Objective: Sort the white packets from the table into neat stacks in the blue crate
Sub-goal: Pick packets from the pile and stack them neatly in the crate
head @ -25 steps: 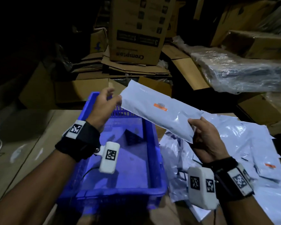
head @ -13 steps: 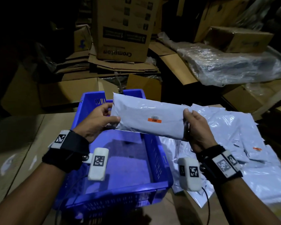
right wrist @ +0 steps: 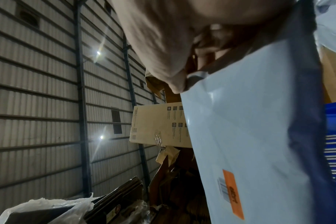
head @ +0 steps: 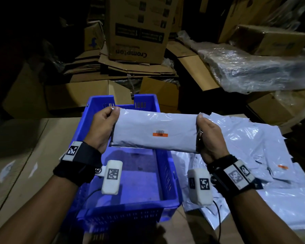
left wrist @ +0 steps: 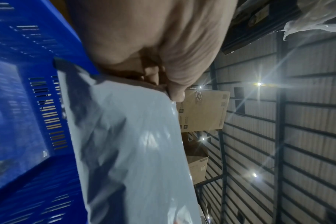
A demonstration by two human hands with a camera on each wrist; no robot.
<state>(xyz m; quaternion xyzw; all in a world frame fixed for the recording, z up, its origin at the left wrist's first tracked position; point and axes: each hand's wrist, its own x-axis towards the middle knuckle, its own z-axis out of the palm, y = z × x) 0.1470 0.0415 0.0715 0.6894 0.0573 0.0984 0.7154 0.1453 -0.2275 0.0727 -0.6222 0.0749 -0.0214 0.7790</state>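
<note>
Left hand (head: 102,127) and right hand (head: 209,136) grip white packet (head: 155,132) above blue crate (head: 167,175).

Both forearms are showing bare, with no sleeves. The left hand (head: 102,127) is wearing a black wrist strap (head: 81,164) carrying a white tag with a black square-code marker. A white rounded camera pod (head: 112,176) with its own code marker is hanging from that strap on a metal stud, a thin black cable trailing below. The right hand (head: 209,138) is wearing a matching black band (head: 231,175) with two code tags, and a second white pod (head: 200,187) with a cable.
</note>
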